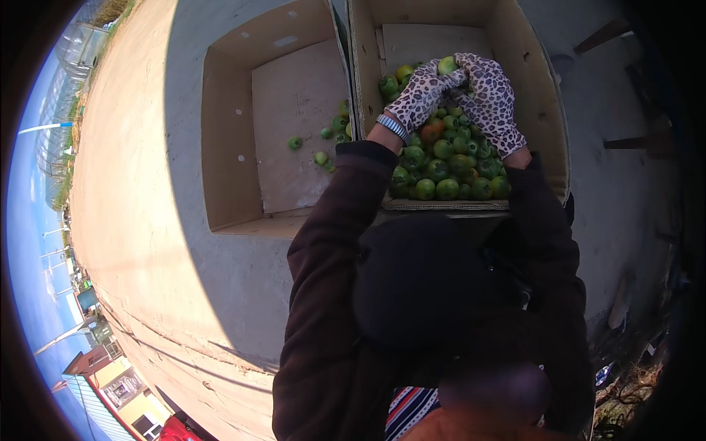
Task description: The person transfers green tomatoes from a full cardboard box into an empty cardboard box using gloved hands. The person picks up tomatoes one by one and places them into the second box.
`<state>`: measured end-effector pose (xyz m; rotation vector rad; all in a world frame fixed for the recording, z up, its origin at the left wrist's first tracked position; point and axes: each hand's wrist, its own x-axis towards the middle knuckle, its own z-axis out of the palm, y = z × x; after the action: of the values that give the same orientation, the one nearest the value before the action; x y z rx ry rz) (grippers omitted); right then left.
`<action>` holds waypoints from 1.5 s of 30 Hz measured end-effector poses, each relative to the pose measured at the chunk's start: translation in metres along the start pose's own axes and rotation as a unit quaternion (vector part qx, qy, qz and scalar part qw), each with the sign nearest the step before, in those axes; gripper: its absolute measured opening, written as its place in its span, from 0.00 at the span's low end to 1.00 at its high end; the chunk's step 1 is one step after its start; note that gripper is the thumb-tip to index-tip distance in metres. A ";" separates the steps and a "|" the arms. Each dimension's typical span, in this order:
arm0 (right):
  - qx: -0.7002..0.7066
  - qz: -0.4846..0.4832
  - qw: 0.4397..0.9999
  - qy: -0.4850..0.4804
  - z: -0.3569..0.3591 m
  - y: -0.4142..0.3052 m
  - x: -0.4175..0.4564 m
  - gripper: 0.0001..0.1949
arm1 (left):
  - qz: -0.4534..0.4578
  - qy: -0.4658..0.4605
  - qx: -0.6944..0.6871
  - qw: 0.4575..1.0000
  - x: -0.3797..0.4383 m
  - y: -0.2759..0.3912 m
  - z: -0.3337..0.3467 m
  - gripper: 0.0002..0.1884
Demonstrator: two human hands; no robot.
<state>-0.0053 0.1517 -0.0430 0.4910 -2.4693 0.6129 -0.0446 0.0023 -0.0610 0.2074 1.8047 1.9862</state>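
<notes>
Both my hands wear leopard-print gloves and meet above the right cardboard box [538, 118]. Between their fingertips is a pale green tomato [447, 65]. My left hand [422, 95] touches its left side, with a metal-banded watch [392, 127] at the wrist. My right hand [488, 96] curls around its right side; its fingers partly hide the fruit. Below them lies a heap of green tomatoes [437, 170], with a reddish-orange one [432, 132] among them. The hands cover part of the heap.
A second cardboard box [231, 138] stands directly left, with several small green tomatoes [294, 143] on its bottom. Concrete ground [242, 264] in shade surrounds the boxes, with sunlit ground farther left. Dark leg-like bars [604, 36] stand at the right.
</notes>
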 end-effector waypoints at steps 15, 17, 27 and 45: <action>0.076 0.083 0.992 -0.055 0.017 0.041 -0.016 0.13 | -0.079 0.266 0.190 0.942 -0.080 -0.021 -0.232 0.27; 0.072 0.100 0.988 -0.088 0.014 0.036 -0.015 0.12 | -0.135 0.273 0.298 0.905 -0.076 -0.055 -0.247 0.29; 0.037 0.168 0.967 -0.190 0.010 0.046 -0.020 0.13 | -0.119 0.226 0.505 0.824 -0.048 -0.121 -0.241 0.25; -0.080 0.243 0.965 -0.061 0.022 0.111 -0.043 0.15 | 0.055 0.394 0.471 0.787 -0.029 -0.046 -0.152 0.27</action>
<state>-0.0313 0.2410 -0.1200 -0.1558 -2.7450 0.5717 -0.0693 -0.1456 -0.1207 -0.2905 3.2805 1.0509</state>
